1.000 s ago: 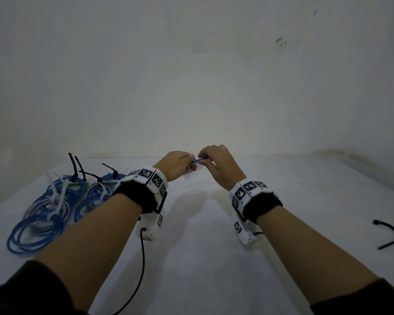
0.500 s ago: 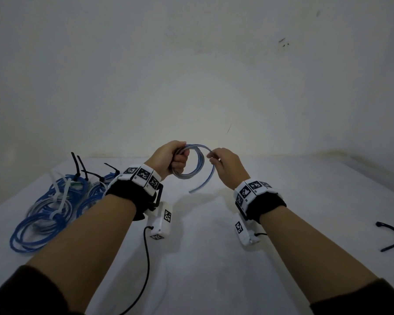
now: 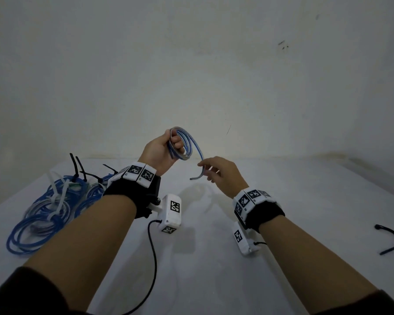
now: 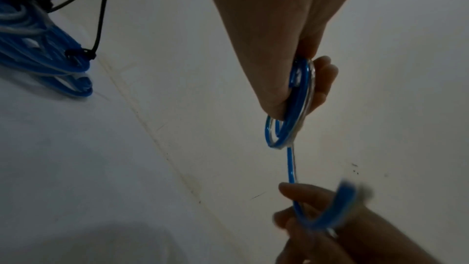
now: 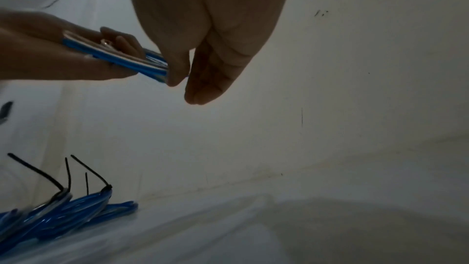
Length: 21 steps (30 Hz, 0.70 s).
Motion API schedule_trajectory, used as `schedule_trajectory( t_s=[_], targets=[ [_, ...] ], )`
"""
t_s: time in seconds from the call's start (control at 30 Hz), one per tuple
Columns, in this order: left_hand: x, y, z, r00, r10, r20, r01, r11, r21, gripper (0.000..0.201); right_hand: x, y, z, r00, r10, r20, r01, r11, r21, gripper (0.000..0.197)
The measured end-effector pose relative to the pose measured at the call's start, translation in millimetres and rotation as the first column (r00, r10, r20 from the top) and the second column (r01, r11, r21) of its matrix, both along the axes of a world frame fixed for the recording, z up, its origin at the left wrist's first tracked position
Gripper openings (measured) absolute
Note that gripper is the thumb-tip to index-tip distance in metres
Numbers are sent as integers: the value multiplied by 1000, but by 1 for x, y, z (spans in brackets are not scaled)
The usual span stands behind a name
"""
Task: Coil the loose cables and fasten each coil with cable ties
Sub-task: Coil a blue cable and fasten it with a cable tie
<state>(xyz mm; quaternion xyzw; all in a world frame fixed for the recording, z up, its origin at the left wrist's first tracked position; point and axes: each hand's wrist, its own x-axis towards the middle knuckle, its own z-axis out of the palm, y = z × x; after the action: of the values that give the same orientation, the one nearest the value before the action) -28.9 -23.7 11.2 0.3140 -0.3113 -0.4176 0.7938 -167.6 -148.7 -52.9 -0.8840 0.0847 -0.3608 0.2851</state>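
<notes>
gripping a small blue-and-white cable coil [image 3: 180, 143] above the table's [image 3: 305, 189] middle, the left hand [image 3: 159, 151] curls round its loops; the right hand [image 3: 223, 175] pinches the loose tail. tied coils [image 3: 43, 208] lie at the left edge, a black cable tie [image 3: 389, 238] at the right edge.

The cable's [image 4: 303, 95] loose end is smeared by motion blur in the left wrist view, so its tip and the right hand's [image 4: 330, 226] hold cannot be made out. Left of the cable, the tied coils [image 4: 38, 47] are cut off by the picture's edge.
</notes>
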Motion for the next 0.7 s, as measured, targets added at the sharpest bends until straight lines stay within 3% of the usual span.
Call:
schedule_trajectory(
  t_s=[0.1,0.33,0.43,0.53,0.63,0.7],
  targets=[
    [-6,-5,-4,998,39,52,-39,999,-1,35,4,5,0,997,-20,75,25,997,-70,14],
    [-24,-16,-10,985,158,75,-161,986,44,40,16,22,4,993,-52,108,66,990,-126,17],
    [-29,-16,-11,960,204,193,-223,971,82,40,15,27,10,996,-55,66,60,995,-80,19],
    [-29,-15,-10,887,220,406,-277,957,86,37,11,31,12,999,-36,27,35,999,24,19],
    [-25,-14,-9,768,271,580,-399,911,104,35,4,31,13,991,-27,129,-14,952,305,16],
    [-23,-15,-10,720,280,636,-464,875,140,37,2,22,15,967,-114,227,57,968,243,18]
  ],
)
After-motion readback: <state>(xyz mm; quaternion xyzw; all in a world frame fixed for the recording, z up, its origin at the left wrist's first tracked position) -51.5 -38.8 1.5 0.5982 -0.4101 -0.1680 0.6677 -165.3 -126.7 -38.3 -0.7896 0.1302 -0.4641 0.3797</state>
